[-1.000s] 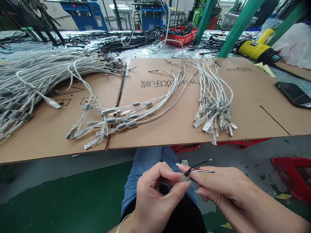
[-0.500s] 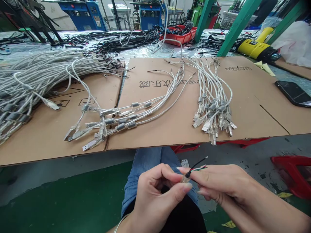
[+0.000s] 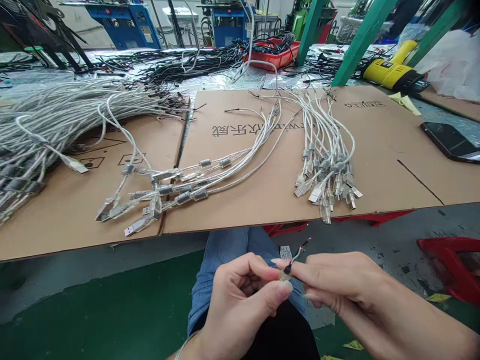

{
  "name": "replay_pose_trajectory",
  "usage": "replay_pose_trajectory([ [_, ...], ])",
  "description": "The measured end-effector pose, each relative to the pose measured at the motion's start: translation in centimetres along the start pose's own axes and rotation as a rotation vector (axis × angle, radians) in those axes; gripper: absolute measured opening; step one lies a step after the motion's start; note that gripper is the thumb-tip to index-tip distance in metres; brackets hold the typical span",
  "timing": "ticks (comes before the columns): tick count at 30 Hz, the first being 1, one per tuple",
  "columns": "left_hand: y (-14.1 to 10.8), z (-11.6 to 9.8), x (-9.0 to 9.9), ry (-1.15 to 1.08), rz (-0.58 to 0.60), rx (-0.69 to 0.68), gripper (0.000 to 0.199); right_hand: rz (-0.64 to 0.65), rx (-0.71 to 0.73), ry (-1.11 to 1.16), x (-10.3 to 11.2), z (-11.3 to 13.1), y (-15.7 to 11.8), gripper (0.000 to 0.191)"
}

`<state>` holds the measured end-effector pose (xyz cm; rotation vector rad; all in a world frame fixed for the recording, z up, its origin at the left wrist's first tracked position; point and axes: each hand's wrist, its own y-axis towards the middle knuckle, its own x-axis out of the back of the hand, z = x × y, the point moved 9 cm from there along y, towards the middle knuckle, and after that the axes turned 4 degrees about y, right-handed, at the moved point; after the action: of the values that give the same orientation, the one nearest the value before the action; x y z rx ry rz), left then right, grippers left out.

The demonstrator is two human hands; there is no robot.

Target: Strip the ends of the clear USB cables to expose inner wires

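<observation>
My left hand [image 3: 243, 300] is closed in a pinch on the end of a clear-jacketed cable [image 3: 284, 276], whose length trails by the wrist. From its tip a short twist of thin coloured wires [image 3: 298, 254] with a black sleeve sticks up to the right. Against the stripped end my right hand [image 3: 333, 277] has its fingertips closed, and part of the grip is hidden. Both hands are over my lap, below the table edge. Several clear USB cables [image 3: 240, 172] lie fanned on the cardboard [image 3: 378, 150], beside a bunch of similar cables [image 3: 326, 165] with plugs toward me.
A large heap of clear cables [image 3: 75, 110] covers the left side. Behind are black cables [image 3: 168, 65], a red tray [image 3: 275, 55] and green posts [image 3: 365, 40]. On the right are a yellow heat gun [image 3: 392, 72], a phone [image 3: 452, 141] and a red stool [image 3: 450, 267].
The black wire that stood apart is now gathered with the coloured ones, and the bundle points more upward. Both hands stay nearly in place; the view has shifted slightly.
</observation>
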<state>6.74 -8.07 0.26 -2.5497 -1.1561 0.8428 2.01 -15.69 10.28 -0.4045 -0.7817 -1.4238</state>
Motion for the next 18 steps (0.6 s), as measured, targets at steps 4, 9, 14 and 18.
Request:
replay_pose_trajectory([
  [4,-0.3,0.0,-0.1,-0.016,0.012,0.007,0.026,0.014,-0.050,0.004,0.0,-0.3,-0.1,0.026],
  [9,-0.3,0.2,-0.2,-0.060,0.026,0.032,0.023,0.095,-0.134,-0.026,-0.4,-0.8,-0.6,0.027],
  [14,-0.2,0.3,-0.4,-0.094,0.044,0.043,0.021,0.164,-0.197,0.028,-0.8,-1.4,-1.0,0.028],
  [18,-0.2,0.2,-0.7,-0.094,0.044,0.049,0.022,0.123,-0.190,0.067,-0.4,-1.6,-0.9,0.024],
])
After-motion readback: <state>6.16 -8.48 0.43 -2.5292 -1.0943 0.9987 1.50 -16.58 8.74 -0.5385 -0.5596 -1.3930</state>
